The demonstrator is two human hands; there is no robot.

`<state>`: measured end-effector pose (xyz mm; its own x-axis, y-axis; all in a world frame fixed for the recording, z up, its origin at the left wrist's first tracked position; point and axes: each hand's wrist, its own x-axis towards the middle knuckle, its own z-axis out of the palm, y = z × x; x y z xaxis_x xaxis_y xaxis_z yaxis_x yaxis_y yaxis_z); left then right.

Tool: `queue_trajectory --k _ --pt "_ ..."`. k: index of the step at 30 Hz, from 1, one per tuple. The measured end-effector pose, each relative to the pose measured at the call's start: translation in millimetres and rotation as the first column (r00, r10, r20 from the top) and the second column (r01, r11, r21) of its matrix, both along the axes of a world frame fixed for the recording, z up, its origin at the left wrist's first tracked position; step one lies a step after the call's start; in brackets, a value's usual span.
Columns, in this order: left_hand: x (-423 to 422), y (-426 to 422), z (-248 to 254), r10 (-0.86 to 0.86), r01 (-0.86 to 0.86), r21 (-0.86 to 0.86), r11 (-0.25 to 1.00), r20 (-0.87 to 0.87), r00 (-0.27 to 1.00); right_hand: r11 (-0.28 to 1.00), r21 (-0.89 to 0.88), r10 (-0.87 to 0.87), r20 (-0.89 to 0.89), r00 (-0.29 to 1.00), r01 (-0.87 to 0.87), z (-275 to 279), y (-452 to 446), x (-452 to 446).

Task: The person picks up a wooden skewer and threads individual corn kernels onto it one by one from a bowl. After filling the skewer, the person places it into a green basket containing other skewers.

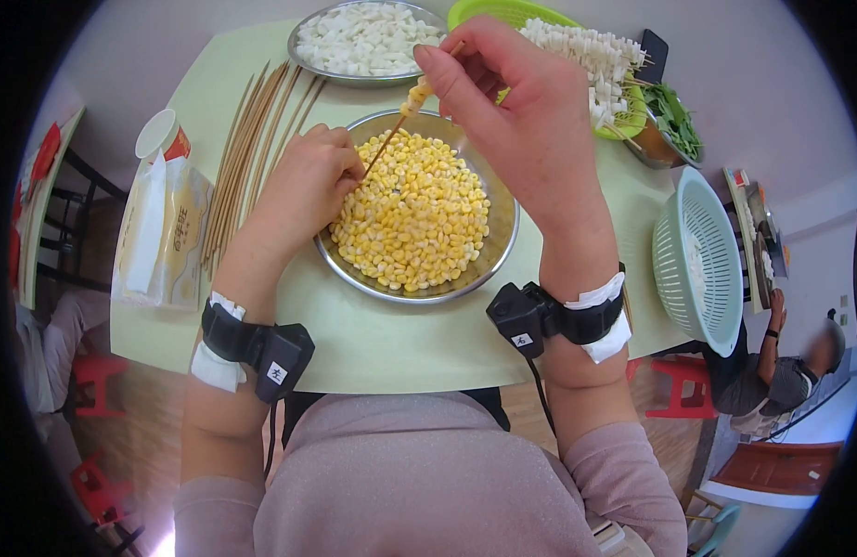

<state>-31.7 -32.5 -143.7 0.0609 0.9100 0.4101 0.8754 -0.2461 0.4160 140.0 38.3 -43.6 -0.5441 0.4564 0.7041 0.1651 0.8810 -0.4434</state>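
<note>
A wooden skewer [384,148] slants over a steel bowl [510,237] of yellow corn kernels [414,213]. Several kernels [415,97] are threaded on its upper part. My right hand [521,102] is closed on the skewer's upper end, above the bowl's back rim. At the bowl's left edge my left hand [308,181] has its fingers closed around the skewer's lower end, close to the kernels. The tips of the left fingers are partly hidden. Loose skewers [252,158] lie in a bundle just left of the bowl, partly behind my left hand.
Behind the bowl sits a plate of white pieces [363,39]. Filled white skewers [586,56] rest in a green basket [484,11], near a bowl of leaves [674,121]. A blue colander [697,260] stands right; tissues [164,232] and a paper cup [162,136] left. A person [786,371] sits far right.
</note>
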Motion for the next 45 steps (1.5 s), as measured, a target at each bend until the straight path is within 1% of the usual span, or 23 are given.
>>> queue_trajectory --k 1,3,10,16,18,22,24,33,37,40,41,42,43,45 --pt "0 0 -1 0.000 0.000 0.000 1.000 0.000 1.000 1.000 0.000 0.000 0.000 1.000 0.000 0 -1 0" --pt "-1 1 -2 -0.009 0.009 0.016 1.000 0.007 1.000 0.999 0.031 -0.012 0.062 0.998 0.010 1 -3 1" --pt "0 -1 0 -0.001 0.001 0.011 1.000 -0.006 1.000 0.998 0.058 0.015 0.087 0.996 -0.020 -6 0 -4" --pt "0 0 -1 0.005 -0.005 0.018 1.000 -0.011 1.000 0.999 0.033 -0.003 0.088 0.996 0.000 -5 0 -5" --pt "0 0 -1 0.005 -0.005 0.014 1.000 -0.003 1.000 1.000 -0.015 0.014 0.065 0.998 -0.013 -5 1 -5" --pt "0 0 0 0.011 -0.011 0.012 1.000 -0.025 1.000 0.999 -0.040 0.032 0.063 0.997 -0.030 -9 2 -7" --pt "0 0 -1 0.013 -0.013 0.006 1.000 -0.028 1.000 0.997 -0.068 0.039 0.033 0.999 -0.036 -9 0 -8" --pt "0 -1 1 0.022 -0.022 -0.003 1.000 -0.032 0.999 0.995 -0.102 0.030 0.058 0.998 -0.024 -9 -1 -9" --pt "-1 -1 1 0.008 -0.008 -0.015 1.000 -0.027 1.000 0.998 -0.065 0.015 0.077 0.997 -0.010 -6 -2 -7" --pt "-3 -2 4 -0.006 0.006 -0.016 1.000 0.009 1.000 0.998 -0.062 0.009 0.063 0.998 -0.005 -6 -1 -7" --pt "-5 -3 6 0.007 0.000 -0.045 0.999 0.175 0.985 0.996 -0.092 -0.001 0.048 0.999 0.005 -4 -1 -5" --pt "-6 -3 8 0.024 0.000 -0.073 0.997 0.335 0.942 0.993 -0.121 -0.010 0.033 0.999 0.014 -3 -1 -4" --pt "-7 -2 9 0.023 -0.001 -0.066 0.998 0.329 0.944 0.993 -0.113 -0.010 0.026 1.000 0.013 -1 -1 -2" --pt "-8 1 11 0.038 -0.034 -0.017 0.999 0.511 0.859 0.984 -0.174 -0.044 -0.013 0.999 0.041 6 1 6"
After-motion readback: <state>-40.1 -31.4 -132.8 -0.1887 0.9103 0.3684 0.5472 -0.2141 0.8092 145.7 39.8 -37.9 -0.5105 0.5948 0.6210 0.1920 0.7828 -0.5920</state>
